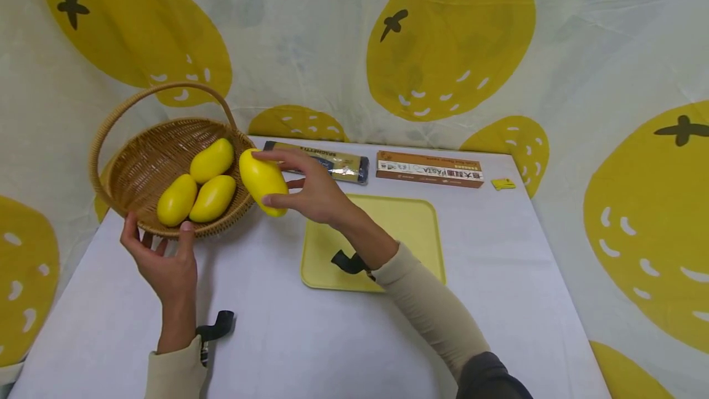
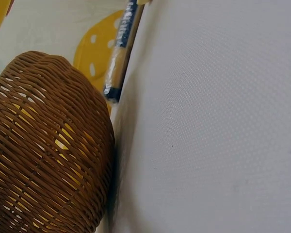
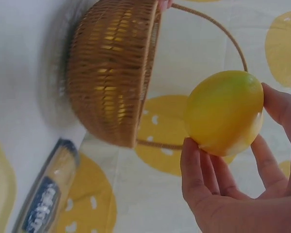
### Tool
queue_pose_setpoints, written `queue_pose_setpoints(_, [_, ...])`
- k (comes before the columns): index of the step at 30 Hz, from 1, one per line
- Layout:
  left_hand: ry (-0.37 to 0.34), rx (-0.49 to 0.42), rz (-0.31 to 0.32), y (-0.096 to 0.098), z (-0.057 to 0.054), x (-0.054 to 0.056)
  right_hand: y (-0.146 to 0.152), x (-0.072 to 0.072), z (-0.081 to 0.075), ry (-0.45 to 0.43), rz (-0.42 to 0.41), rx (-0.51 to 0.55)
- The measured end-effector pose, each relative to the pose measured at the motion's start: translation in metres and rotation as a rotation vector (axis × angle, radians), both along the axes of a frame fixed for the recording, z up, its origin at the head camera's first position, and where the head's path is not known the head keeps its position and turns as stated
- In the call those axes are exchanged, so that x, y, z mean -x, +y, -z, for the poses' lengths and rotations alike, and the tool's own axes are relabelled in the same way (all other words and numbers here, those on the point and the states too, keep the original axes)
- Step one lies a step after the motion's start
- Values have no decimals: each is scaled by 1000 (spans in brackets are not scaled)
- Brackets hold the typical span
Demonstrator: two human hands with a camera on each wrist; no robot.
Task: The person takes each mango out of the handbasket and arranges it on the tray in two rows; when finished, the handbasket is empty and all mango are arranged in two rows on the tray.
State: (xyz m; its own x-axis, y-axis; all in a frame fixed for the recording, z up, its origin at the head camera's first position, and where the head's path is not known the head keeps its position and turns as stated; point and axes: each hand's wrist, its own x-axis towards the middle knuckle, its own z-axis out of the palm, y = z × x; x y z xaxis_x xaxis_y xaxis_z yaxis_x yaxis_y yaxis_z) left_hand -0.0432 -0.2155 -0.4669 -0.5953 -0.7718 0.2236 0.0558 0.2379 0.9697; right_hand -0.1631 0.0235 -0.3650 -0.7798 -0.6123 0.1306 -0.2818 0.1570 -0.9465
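A yellow mango point(image 1: 263, 182) is gripped between the thumb and fingers of my right hand point(image 1: 312, 193), just right of the wicker basket's rim. In the right wrist view the mango point(image 3: 225, 114) shows a greenish patch and hangs apart from the basket point(image 3: 109, 77). My left hand point(image 1: 166, 263) holds the near rim of the wicker basket point(image 1: 138, 159), thumb at the rim and fingers at its outer side. Three more yellow mangoes point(image 1: 213, 161) lie together inside, toward the basket's right and near side. The left wrist view takes in the woven outer wall point(image 2: 48, 145).
A pale yellow tray point(image 1: 382, 211) lies right of the basket, partly under my right forearm. Behind it are a spaghetti packet point(image 1: 349, 168) and a brown pasta box point(image 1: 429, 169). A small yellow packet point(image 1: 503, 184) sits farther right on the white tablecloth point(image 1: 498, 300). A fruit-print curtain hangs behind.
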Motion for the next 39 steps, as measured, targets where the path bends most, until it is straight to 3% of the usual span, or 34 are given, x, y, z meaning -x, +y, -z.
queue_pose_setpoints(3, [-2, -8, 0, 1, -3, -1, 9, 1, 5, -2, 5, -7])
queue_pose_setpoints(15, [-13, -11, -1, -9, 10, 3, 46, 13, 31, -46, 27, -5])
queue_pose_setpoints(30, [-10, -34, 6, -2, -4, 1, 81, 30, 60, -129, 52, -105])
queue_pose_setpoints(39, [-11, -29, 0, -7, 6, 3, 92, 37, 71, -134, 43, -215])
